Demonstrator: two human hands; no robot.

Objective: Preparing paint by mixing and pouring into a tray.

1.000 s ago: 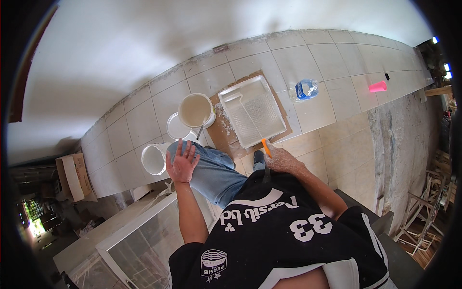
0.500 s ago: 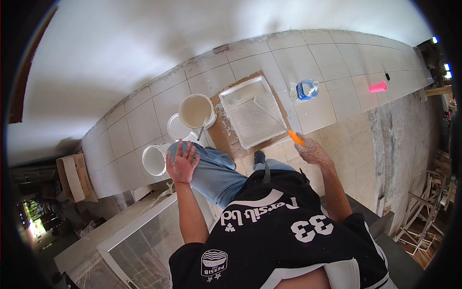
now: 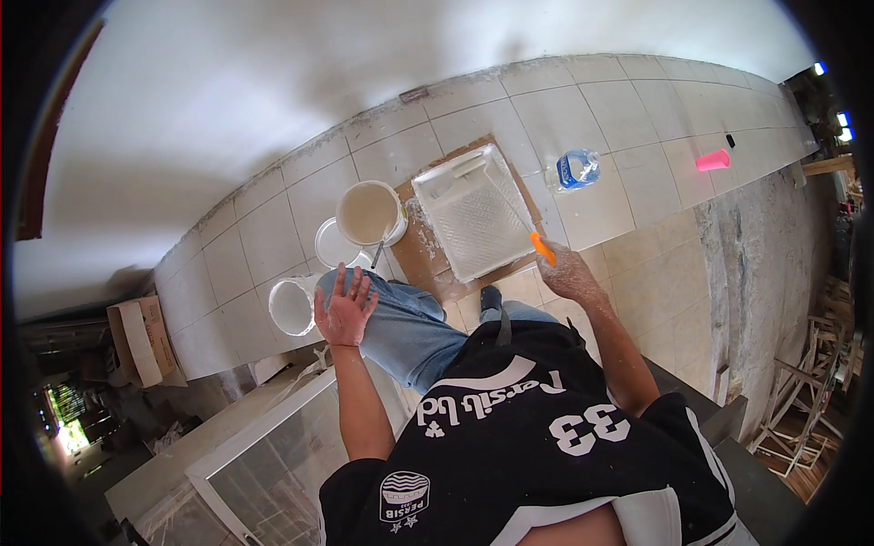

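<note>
My right hand (image 3: pixel 571 273) is closed round the orange handle of a paint roller (image 3: pixel 543 249). The roller's thin metal arm reaches forward into a white paint tray (image 3: pixel 467 267) with a textured ramp, and its pale head lies in the tray's far part. The tray rests on a sheet of brown cardboard (image 3: pixel 421 247). My left hand (image 3: pixel 346 309) holds nothing; its palm faces up with the fingers spread, over my left knee. Just beyond it stands a bucket of whitish paint (image 3: pixel 369 211), with a dark-handled tool (image 3: pixel 379 252) leaning out over its rim.
Two more white containers, a round one (image 3: pixel 333 244) and a paint-smeared bucket (image 3: pixel 292 307), stand left of the paint bucket. A clear bottle with a blue label (image 3: pixel 577 170) and a pink cup (image 3: pixel 713 160) lie right. A white wall (image 3: pixel 273 82) curves behind. A cardboard box (image 3: pixel 144 341) sits far left.
The roller head has moved to the far end of the tray. My right hand and the handle have shifted slightly left and forward. My left hand has stayed in place.
</note>
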